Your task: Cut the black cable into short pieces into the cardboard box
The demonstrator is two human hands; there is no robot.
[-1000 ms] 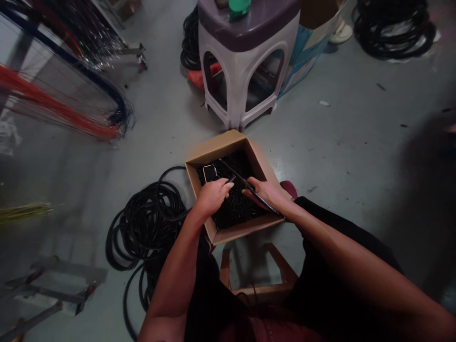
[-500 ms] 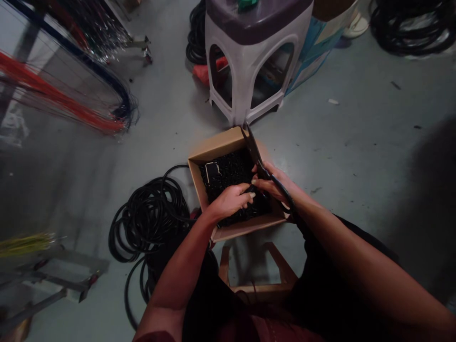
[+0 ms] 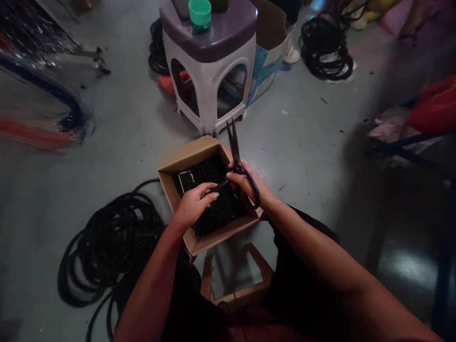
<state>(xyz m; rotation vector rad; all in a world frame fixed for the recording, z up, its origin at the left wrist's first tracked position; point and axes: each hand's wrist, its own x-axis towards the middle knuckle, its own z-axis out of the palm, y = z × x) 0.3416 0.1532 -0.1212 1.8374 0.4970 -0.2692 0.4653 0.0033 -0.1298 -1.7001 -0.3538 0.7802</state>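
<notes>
My left hand (image 3: 194, 204) is over an open cardboard box (image 3: 221, 238), thumb and fingers pinched on one end of a short, thin black piece (image 3: 223, 184). It looks ribbed, but I cannot make out its exact kind. The other end is at the fingertips of my right hand (image 3: 248, 184). That hand also carries black-handled scissors (image 3: 235, 154), their narrow blades slightly apart and pointing away from me. Many small black pieces (image 3: 215, 216) fill the box below. Among them, at the left, lies a dark rectangular object with a pale edge (image 3: 185, 182).
A coil of black cable (image 3: 107, 242) lies on the floor at left. Beyond the box stands a plastic stool (image 3: 209, 76) bearing a green cup (image 3: 200, 15). A blue carton (image 3: 262, 66) and another black coil (image 3: 326, 47) are behind. A wooden stool (image 3: 245, 294) is beneath me.
The view has swung to the right, so the box appears farther left. My hands have drawn apart, and the black piece now shows between them. The scissors point more upright in view.
</notes>
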